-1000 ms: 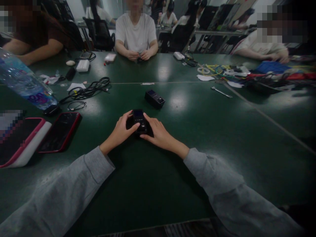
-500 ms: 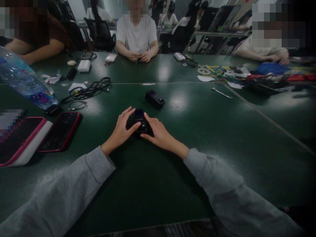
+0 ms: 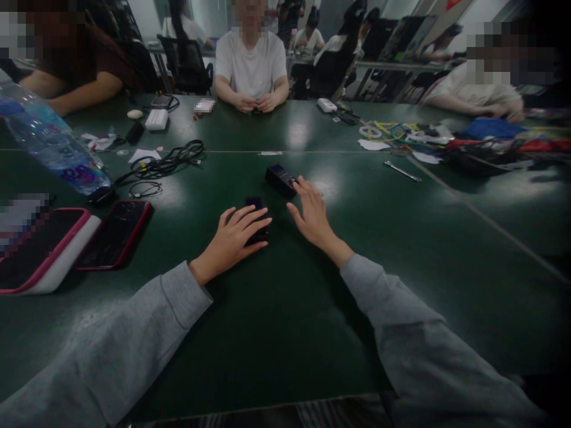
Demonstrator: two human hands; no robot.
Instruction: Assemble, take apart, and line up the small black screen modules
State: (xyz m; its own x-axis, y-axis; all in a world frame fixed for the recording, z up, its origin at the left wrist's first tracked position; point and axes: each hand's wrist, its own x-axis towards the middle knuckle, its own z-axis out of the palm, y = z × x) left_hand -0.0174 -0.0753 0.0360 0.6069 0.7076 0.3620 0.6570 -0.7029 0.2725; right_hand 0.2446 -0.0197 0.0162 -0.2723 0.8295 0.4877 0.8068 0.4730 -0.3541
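Observation:
A small black device with a dark screen (image 3: 254, 203) lies on the green table, mostly covered by my left hand (image 3: 238, 233). The fingers of that hand are spread over the device, and whether they press on it I cannot tell. Farther off and a little to the right sits a second black box-shaped device (image 3: 280, 180), with a screen and buttons on its top. My right hand (image 3: 313, 215) is open at its near right corner, fingertips beside or just touching it. Nothing is held in the right hand.
At left are a red-edged phone (image 3: 116, 235), a pink-rimmed tablet-like thing (image 3: 49, 249), a tilted plastic bottle (image 3: 53, 142) and black cables (image 3: 167, 161). A wrench (image 3: 402, 171) and a pile of wires (image 3: 473, 139) lie at right. A person in white (image 3: 251, 68) sits opposite.
My right hand has left the nearer device and moved up and right to the second one. My left hand has shifted right, its fingers now stretched across the nearer device.

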